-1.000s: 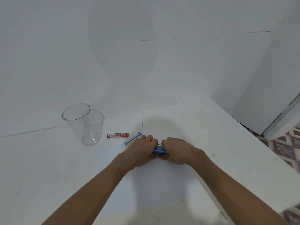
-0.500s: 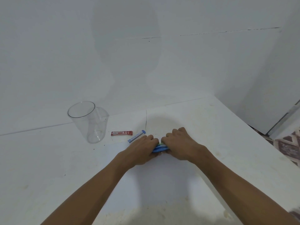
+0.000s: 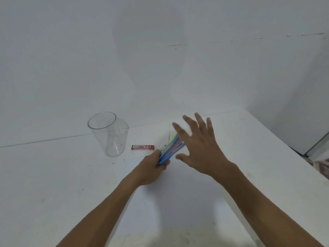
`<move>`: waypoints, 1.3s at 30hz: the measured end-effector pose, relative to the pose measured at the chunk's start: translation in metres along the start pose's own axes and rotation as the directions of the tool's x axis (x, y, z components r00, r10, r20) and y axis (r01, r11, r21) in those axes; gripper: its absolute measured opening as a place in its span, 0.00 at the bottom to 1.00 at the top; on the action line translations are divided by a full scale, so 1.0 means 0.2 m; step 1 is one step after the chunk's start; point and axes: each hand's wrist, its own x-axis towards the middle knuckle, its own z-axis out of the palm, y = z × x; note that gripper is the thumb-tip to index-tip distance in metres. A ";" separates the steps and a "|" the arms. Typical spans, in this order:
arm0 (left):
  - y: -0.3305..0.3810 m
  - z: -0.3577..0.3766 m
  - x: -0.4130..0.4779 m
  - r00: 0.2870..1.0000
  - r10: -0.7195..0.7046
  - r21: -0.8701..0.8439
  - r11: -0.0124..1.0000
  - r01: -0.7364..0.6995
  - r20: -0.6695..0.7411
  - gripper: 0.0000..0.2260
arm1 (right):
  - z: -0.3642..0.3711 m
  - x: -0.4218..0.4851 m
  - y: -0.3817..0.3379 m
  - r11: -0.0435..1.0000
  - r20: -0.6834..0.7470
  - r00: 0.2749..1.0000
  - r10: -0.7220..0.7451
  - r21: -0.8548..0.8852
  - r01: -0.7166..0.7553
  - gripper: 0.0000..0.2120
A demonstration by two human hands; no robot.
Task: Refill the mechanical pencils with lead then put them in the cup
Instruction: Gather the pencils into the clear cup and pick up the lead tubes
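White table (image 3: 71,193), white wall (image 3: 71,68); left hand (image 3: 151,168) grips pencil bundle (image 3: 170,150); right hand (image 3: 201,150) fingers (image 3: 199,122) spread.

Cup (image 3: 106,139): clear and colourless; the white of the table shows through, with pale glints on rim and base.
Lead case (image 3: 142,147): red, with small white print too fine to read.
Pencils (image 3: 168,154): mixed bundle, mostly blue, one light green along the upper edge, a pale whitish-pink one among them; blurred, so finer markings are unclear.
Table (image 3: 53,184): white, with faint yellowish and greenish smudges, a few dark specks near the cup and thin grey seam lines.
Wall (image 3: 71,50): plain greyish white, with a soft grey shadow at centre and a thin dark broken line upper right.
Floor (image 3: 323,168): patterned tile, dark reddish-brown and pale, blurred.
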 end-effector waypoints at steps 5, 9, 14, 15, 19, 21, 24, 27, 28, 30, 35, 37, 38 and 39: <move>0.01 -0.01 -0.05 0.979 -0.176 -0.444 0.889 0.113 -0.103 0.10 | 0.06 -0.11 -0.20 0.409 0.184 0.825 0.534 0.798 -0.443 0.43; 0.04 0.04 -0.10 0.992 -0.123 -0.429 0.898 0.099 -0.029 0.06 | 0.13 0.00 -0.29 -0.086 0.629 0.700 0.338 0.761 -0.643 0.52; 0.08 0.10 -0.14 0.992 -0.022 -0.130 0.991 0.005 -0.124 0.18 | 0.17 0.11 -0.34 -0.406 0.629 0.636 0.447 0.777 -0.482 0.17; 0.09 0.10 -0.15 0.988 -0.023 -0.121 0.993 0.004 -0.152 0.18 | 0.18 0.12 -0.34 -0.400 0.625 0.622 0.472 0.781 -0.480 0.14; 0.10 0.11 -0.15 0.988 -0.086 -0.189 0.980 0.061 -0.129 0.19 | 0.19 0.15 -0.37 -0.408 0.610 0.591 0.528 0.792 -0.454 0.07; 0.11 0.11 -0.15 0.987 -0.121 -0.278 0.957 0.087 -0.110 0.22 | 0.17 0.16 -0.38 -0.361 0.574 0.603 0.554 0.818 -0.447 0.07; 0.14 0.08 -0.16 0.985 -0.155 -0.433 0.895 0.106 -0.080 0.23 | 0.14 0.17 -0.39 -0.287 0.509 0.641 0.574 0.858 -0.425 0.09; 0.16 0.06 -0.18 0.984 -0.175 -0.853 0.511 0.106 0.018 0.18 | 0.12 0.18 -0.39 -0.177 0.408 0.682 0.608 0.906 -0.384 0.07; 0.16 0.06 -0.18 0.970 -0.239 -0.960 0.255 0.115 0.053 0.16 | 0.12 0.19 -0.38 -0.138 0.366 0.686 0.629 0.921 -0.365 0.07; 0.16 0.06 -0.16 0.926 -0.353 -0.984 -0.156 0.087 0.137 0.15 | 0.11 0.19 -0.39 -0.078 0.281 0.693 0.664 0.948 -0.309 0.08; 0.21 0.08 -0.12 0.900 -0.385 -0.885 -0.465 0.001 0.203 0.23 | 0.08 0.18 -0.46 -0.041 0.201 0.754 0.625 0.973 -0.226 0.10; 0.22 0.09 -0.09 0.893 -0.403 -0.857 -0.514 -0.041 0.199 0.20 | 0.08 0.16 -0.49 -0.080 0.236 0.777 0.584 0.969 -0.234 0.09; 0.21 0.10 -0.08 0.882 -0.430 -0.856 -0.513 -0.061 0.195 0.19 | 0.08 0.16 -0.50 -0.100 0.250 0.787 0.564 0.967 -0.236 0.08; 0.20 0.11 -0.08 0.868 -0.459 -0.862 -0.501 -0.076 0.190 0.17 | 0.08 0.16 -0.50 -0.123 0.264 0.795 0.546 0.964 -0.235 0.07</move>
